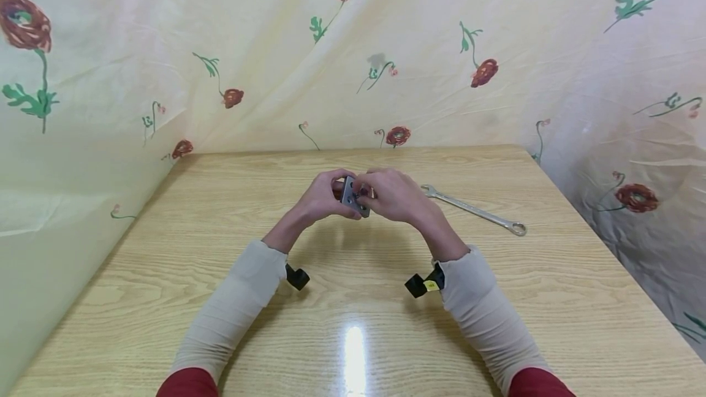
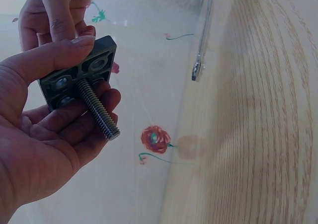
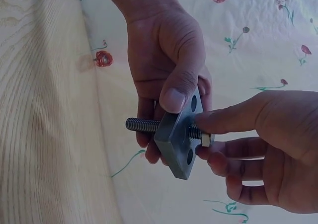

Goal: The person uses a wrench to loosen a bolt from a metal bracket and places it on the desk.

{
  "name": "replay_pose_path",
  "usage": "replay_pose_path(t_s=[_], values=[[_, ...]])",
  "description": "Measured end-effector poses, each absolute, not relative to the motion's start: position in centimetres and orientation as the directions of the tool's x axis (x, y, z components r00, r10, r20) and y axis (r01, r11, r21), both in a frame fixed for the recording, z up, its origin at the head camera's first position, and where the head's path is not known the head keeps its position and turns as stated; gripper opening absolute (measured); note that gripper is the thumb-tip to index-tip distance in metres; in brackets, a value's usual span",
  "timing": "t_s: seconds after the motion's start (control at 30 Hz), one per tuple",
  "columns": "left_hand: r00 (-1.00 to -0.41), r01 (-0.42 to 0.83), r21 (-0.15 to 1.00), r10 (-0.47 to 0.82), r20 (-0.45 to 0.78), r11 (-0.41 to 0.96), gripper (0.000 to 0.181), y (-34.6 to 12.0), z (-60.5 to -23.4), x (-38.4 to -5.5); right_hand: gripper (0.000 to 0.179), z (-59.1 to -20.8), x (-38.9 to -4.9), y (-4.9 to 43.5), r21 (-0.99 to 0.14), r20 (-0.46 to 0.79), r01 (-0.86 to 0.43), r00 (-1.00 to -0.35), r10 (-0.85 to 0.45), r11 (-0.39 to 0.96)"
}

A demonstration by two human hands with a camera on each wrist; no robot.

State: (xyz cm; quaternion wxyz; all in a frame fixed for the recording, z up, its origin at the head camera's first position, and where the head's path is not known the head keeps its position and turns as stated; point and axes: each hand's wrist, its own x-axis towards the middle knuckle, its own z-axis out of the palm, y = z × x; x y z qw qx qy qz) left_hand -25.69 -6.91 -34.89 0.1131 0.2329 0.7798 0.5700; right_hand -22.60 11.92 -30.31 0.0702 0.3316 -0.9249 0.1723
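Observation:
My left hand (image 1: 324, 196) grips a grey square plate (image 3: 174, 142) by its edges, thumb on one edge and fingers behind. Holes show near the plate's corners, and its back, seen in the left wrist view, is recessed. A threaded bolt (image 2: 98, 110) passes through the middle, its long shank sticking out on the left-hand side. On the other side, a short stretch of thread and the hex head (image 3: 206, 139) stand off the plate's face. My right hand (image 1: 393, 195) pinches the bolt near its head between thumb and fingers. Both hands are above the table.
A combination wrench (image 1: 474, 209) lies on the wooden table (image 1: 220, 201) to the right of the hands. Behind and at the sides hangs a flowered cloth (image 1: 276, 48). Black wrist cameras (image 1: 298, 277) project from the sleeves.

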Motion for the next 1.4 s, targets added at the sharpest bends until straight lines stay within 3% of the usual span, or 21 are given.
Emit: replay_pose_path(t_s=[0.4,0.5,0.6,0.8,1.4], values=[[-0.865,0.233,0.942,0.493,0.088,0.241,0.060,-6.83,-34.93,-25.71,0.023,-30.35,-22.56,11.99,-0.274,0.265,-0.681,-0.732,-0.628,0.679],[-0.867,0.231,0.943,0.491,0.088,0.240,0.061,-6.84,-34.92,-25.69,0.018,-30.29,-22.50,12.08,-0.285,0.273,-0.682,-0.731,-0.625,0.674],[-0.866,0.235,0.943,0.491,0.093,0.234,0.062,-6.85,-34.92,-25.71,0.012,-30.13,-22.40,12.15,-0.290,0.279,-0.664,-0.747,-0.603,0.689],[-0.868,0.228,0.945,0.489,0.088,0.235,0.063,-6.83,-35.01,-25.72,0.026,-30.12,-22.45,12.15,-0.277,0.234,-0.587,-0.809,-0.539,0.761],[-0.866,0.220,0.945,0.494,0.076,0.241,0.065,-6.76,-34.88,-25.76,0.013,-30.13,-22.38,12.05,-0.254,0.229,-0.636,-0.771,-0.594,0.728]])
